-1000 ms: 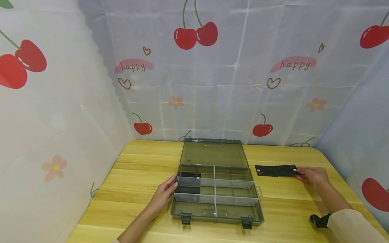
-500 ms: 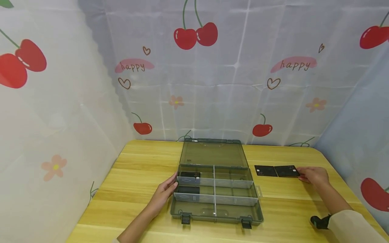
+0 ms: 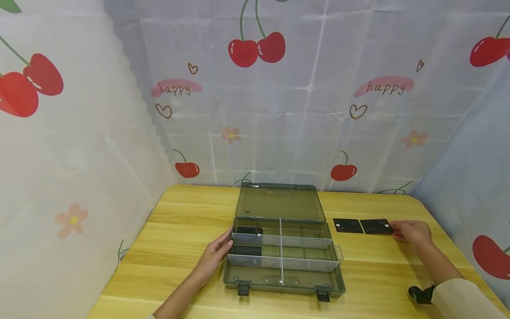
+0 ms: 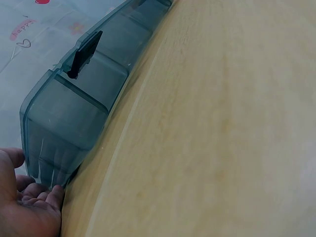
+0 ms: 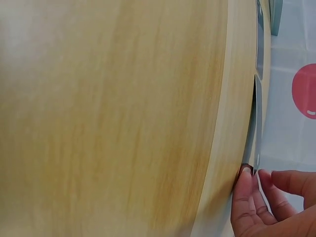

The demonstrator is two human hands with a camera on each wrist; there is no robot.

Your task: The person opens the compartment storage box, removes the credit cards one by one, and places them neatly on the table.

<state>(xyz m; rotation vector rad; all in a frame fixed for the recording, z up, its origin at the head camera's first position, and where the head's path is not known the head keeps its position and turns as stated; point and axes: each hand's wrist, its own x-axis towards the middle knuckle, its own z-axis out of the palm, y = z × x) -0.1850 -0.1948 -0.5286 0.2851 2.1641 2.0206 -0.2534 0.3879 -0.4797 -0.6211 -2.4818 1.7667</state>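
In the head view, an open, see-through dark green compartment box (image 3: 281, 281) stands on the table. My left hand (image 3: 215, 250) grips its left side, thumb at the rim; in the left wrist view the curled fingers touch a corner of the box. Right of the box, a black VIP card (image 3: 376, 226) lies with its right end pinched between the thumb and fingers of my right hand (image 3: 412, 231). In the right wrist view that card's edge lifts slightly off the table. Another black card (image 3: 348, 226) lies flat to its left, a narrow gap between them.
Black cards (image 3: 249, 231) sit in the box's back-left and middle-left (image 3: 247, 250) compartments. The lid (image 3: 280, 203) leans open toward the cherry-print curtain (image 3: 279, 110). Two black latches (image 3: 243, 289) hang at the front. A black object (image 3: 421, 294) shows by the right sleeve.
The right-hand card has shifted slightly right and levelled, widening the gap between it and the left card. My left hand and the box have stayed in place.
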